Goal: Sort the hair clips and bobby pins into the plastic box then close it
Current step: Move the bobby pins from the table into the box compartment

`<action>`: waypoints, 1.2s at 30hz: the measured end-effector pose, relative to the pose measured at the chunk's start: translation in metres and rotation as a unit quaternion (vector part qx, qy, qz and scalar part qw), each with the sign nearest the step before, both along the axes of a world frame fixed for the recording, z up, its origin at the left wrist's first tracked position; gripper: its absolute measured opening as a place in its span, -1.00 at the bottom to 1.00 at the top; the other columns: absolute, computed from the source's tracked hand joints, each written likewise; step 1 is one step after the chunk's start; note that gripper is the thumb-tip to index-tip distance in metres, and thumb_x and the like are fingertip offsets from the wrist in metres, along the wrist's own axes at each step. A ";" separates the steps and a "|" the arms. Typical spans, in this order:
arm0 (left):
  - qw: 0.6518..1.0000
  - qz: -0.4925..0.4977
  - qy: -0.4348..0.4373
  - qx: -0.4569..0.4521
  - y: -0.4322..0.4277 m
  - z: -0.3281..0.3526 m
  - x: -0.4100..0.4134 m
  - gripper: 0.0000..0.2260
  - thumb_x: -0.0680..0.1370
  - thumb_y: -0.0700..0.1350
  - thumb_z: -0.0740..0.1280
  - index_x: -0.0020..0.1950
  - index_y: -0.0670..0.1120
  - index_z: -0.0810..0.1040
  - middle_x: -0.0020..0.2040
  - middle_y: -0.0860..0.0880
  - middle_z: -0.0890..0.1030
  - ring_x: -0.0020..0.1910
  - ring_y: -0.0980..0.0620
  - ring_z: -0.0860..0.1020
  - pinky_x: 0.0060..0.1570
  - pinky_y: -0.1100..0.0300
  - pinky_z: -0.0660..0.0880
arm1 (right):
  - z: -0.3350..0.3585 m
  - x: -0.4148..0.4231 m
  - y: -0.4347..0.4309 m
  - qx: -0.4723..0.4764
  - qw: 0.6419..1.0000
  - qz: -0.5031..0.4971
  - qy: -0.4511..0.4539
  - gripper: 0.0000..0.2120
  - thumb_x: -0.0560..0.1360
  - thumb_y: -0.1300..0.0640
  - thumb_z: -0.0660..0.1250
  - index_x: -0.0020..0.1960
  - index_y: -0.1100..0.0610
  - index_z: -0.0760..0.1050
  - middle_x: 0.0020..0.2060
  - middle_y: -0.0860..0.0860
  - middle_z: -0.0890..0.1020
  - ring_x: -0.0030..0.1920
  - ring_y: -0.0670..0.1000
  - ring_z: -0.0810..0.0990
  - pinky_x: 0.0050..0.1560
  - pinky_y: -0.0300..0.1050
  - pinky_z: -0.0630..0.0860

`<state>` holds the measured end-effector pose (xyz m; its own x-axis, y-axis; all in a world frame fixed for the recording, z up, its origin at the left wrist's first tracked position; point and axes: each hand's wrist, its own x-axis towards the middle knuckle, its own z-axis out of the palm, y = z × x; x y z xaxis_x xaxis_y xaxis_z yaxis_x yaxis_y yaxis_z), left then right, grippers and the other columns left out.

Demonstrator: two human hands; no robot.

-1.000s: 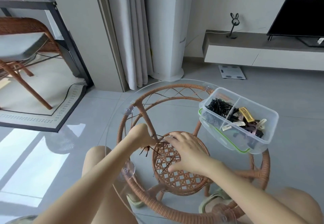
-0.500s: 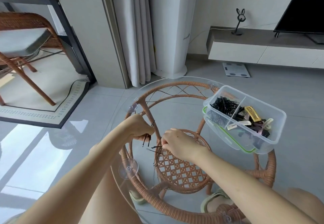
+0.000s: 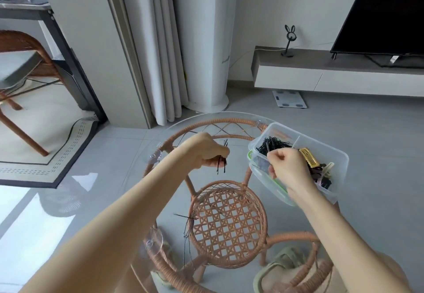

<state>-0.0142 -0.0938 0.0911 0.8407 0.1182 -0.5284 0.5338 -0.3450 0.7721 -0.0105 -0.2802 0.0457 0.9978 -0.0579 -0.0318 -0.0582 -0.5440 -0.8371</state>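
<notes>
The left hand (image 3: 204, 152) grips a small bunch of bobby pins (image 3: 221, 165), three or four as far as I can count, held clear of the glass worktop (image 3: 236, 166), likely as a reserve to feed from. The right hand (image 3: 286, 168), fingers curled in a pinch, seems to hold one or two pins at the plastic box (image 3: 335, 155), over the compartment holding the black pin pile (image 3: 275, 145). Hair clips (image 3: 317, 168), one yellow and the rest too overlapped to count, fill the second compartment. One green-edged lid (image 3: 273, 186) appears to lie beneath. Loose pins (image 3: 190, 221), tangled beyond counting, lie on the worktop.
</notes>
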 end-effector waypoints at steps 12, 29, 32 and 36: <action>0.944 -0.194 -0.088 0.253 -0.117 0.001 0.078 -0.77 0.52 -0.21 0.25 -0.33 -0.21 0.38 -0.44 -0.09 0.53 -0.45 0.00 0.49 -0.39 0.26 0.48 | 0.010 0.055 -0.019 -0.055 0.993 0.002 0.107 -0.93 0.42 0.33 0.33 -0.18 0.20 0.50 -0.47 -0.06 0.61 -0.36 -0.02 0.63 -0.33 -0.20 0.49; 0.872 -0.315 -0.214 0.307 0.056 -0.101 -0.086 -0.19 0.39 0.41 -0.31 0.45 0.04 0.28 0.50 0.06 0.21 0.53 0.02 0.01 0.53 -0.02 -0.07 | -0.057 -0.083 0.005 -0.298 0.885 0.356 0.037 0.10 0.19 -0.54 0.11 0.52 0.01 -0.17 0.53 -0.02 -0.11 0.51 -0.02 -0.19 0.51 0.00 -0.13; 0.889 -0.281 -0.248 0.263 0.059 -0.127 -0.105 -0.21 0.45 0.38 -0.30 0.45 -0.03 0.29 0.48 0.09 0.19 0.52 0.10 0.00 0.53 0.05 -0.11 | -0.069 -0.099 0.031 -0.277 0.898 0.341 0.004 0.07 0.23 -0.50 -0.03 0.50 0.09 -0.29 0.51 0.06 -0.23 0.45 -0.03 -0.38 0.44 -0.10 -0.34; 0.912 -0.256 -0.281 0.156 0.052 -0.129 -0.123 -0.60 0.61 0.01 0.06 0.34 -0.11 0.46 0.40 0.06 0.40 0.44 0.26 0.19 0.46 0.38 -0.02 | -0.070 -0.118 0.062 -0.205 0.924 0.323 -0.005 -0.21 0.53 -0.18 0.15 0.51 0.10 -0.24 0.49 -0.03 -0.19 0.43 -0.06 -0.34 0.40 -0.21 -0.31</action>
